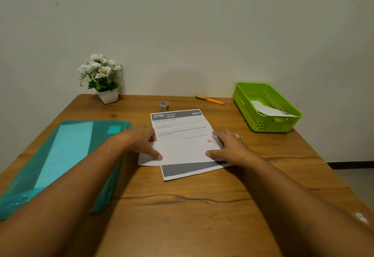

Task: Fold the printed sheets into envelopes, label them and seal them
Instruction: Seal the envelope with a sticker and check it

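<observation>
both forearms reach in over the wood-grain desk [182, 216]. left hand [139, 141] and right hand [230, 147] lie flat, fingers spread, gripping nothing, pressing a printed sheet [182, 135] at desk centre, its near part folded up skewed. risk: thin smooth paper slides, crease sets crooked. tape roll [164, 105], orange pen [210, 100], perforated green plastic basket [253, 103] beyond.

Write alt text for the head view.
Two hands, left and right, press a partly folded printed sheet flat on a wooden table. Behind it lie a tape roll and an orange pen; a green basket sits right, a teal folder left.
</observation>
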Demonstrator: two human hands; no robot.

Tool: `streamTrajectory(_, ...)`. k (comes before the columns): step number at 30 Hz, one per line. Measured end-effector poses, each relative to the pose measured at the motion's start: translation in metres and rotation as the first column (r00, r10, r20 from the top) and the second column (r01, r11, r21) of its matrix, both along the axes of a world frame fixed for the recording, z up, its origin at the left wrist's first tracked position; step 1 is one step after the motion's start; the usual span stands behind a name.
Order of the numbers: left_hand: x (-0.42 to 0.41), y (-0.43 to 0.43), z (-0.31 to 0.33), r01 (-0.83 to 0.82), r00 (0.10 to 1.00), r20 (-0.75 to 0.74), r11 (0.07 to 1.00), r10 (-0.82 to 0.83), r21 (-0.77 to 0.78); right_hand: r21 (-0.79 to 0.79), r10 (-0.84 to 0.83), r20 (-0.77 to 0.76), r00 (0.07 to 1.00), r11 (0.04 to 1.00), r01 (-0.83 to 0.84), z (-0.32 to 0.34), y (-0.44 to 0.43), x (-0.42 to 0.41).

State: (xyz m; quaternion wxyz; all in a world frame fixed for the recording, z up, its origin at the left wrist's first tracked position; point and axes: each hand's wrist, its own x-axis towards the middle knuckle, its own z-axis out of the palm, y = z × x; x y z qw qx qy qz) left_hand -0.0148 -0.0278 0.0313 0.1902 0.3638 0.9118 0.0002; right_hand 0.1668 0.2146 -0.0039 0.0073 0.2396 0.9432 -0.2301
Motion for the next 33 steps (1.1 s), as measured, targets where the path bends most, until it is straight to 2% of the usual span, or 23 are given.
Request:
streamTrajectory(4, -0.001, -0.002, -0.003, -0.027, 0.997, 0.079, 0.996, 0.02, 0.081, -0.086, 0.018, 0.005, 1.0, 0.996, -0.018, 0.003, 0.009, -0.001)
streamTrajectory(6, 0.001, -0.005, -0.004, -0.058, 0.99, 0.134, 0.979, 0.032, 0.195, -0.142, 0.017, -0.01, 1.0, 0.99, -0.018, 0.005, 0.014, -0.002)
streamTrajectory(8, 0.003, -0.009, -0.003, -0.135, 0.979, 0.191, 0.924, 0.07, 0.356, -0.213, 0.004, -0.035, 0.999, 0.977, -0.012, 0.006, 0.017, -0.003)
streamTrajectory(11, 0.009, -0.017, 0.0, -0.262, 0.946, 0.313, 0.765, 0.083, 0.588, -0.338, -0.099, -0.096, 0.99, 0.939, 0.061, 0.005, 0.023, -0.004)
streamTrajectory(13, 0.015, -0.02, 0.006, -0.389, 0.885, 0.465, 0.589, 0.024, 0.709, -0.414, -0.159, -0.15, 0.976, 0.906, 0.084, 0.007, 0.028, 0.0)
streamTrajectory(15, 0.019, -0.02, 0.01, -0.503, 0.823, 0.568, 0.428, -0.03, 0.751, -0.504, -0.181, -0.159, 0.971, 0.86, 0.077, 0.014, 0.032, 0.007)
streamTrajectory(18, 0.015, -0.014, 0.011, -0.569, 0.802, 0.597, 0.306, 0.002, 0.763, -0.617, -0.173, -0.177, 0.969, 0.786, 0.027, 0.023, 0.039, 0.017)
streamTrajectory(21, 0.011, -0.002, 0.008, -0.593, 0.786, 0.618, 0.294, 0.011, 0.749, -0.553, -0.157, -0.263, 0.952, 0.833, -0.015, 0.03, 0.054, 0.028)
streamTrajectory(26, 0.012, 0.042, 0.011, -0.543, 0.808, 0.589, 0.404, 0.011, 0.736, -0.519, -0.246, -0.39, 0.887, 0.855, 0.01, 0.045, 0.084, 0.057)
streamTrajectory(30, 0.012, 0.087, 0.017, -0.482, 0.837, 0.546, 0.439, -0.024, 0.758, -0.543, -0.326, -0.415, 0.849, 0.838, 0.056, 0.051, 0.109, 0.083)
streamTrajectory(33, 0.017, 0.13, 0.029, -0.475, 0.848, 0.529, 0.385, -0.042, 0.791, -0.652, -0.472, -0.443, 0.762, 0.754, 0.088, 0.058, 0.129, 0.104)
